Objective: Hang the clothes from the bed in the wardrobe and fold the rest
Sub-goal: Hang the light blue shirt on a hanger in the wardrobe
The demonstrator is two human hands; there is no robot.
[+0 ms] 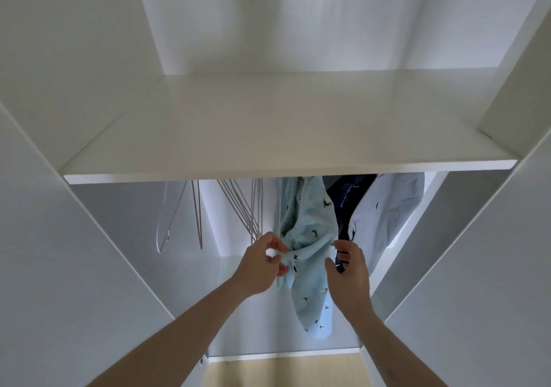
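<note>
The step in hand looks like the hanging itself: a light blue garment with a small dark print point(310, 237) already hangs inside the white wardrobe point(89, 237), under the shelf point(268, 124), and both hands are at it, seemingly straightening it on its hanger (the hanger and the rail are hidden behind the shelf edge). It hangs between a bunch of empty hangers point(244, 207) on the left and a dark navy garment point(343, 207) with a pale blue shirt point(387, 207) on the right.

The left hand point(262, 264) pinches a fold of the blue cloth between thumb and curled fingertips, at the garment's left edge. The right hand point(348, 270) is at the right edge, its fingers point(343, 248) bent and partly spread; they touch the cloth where it meets the navy piece, but whether they actually grip it I cannot tell.

Next, by my judgement, the cloth needs a gentle downward tug to lie even, then both hands must let go cleanly without dragging it off. The bed and the remaining clothes are out of view.
</note>
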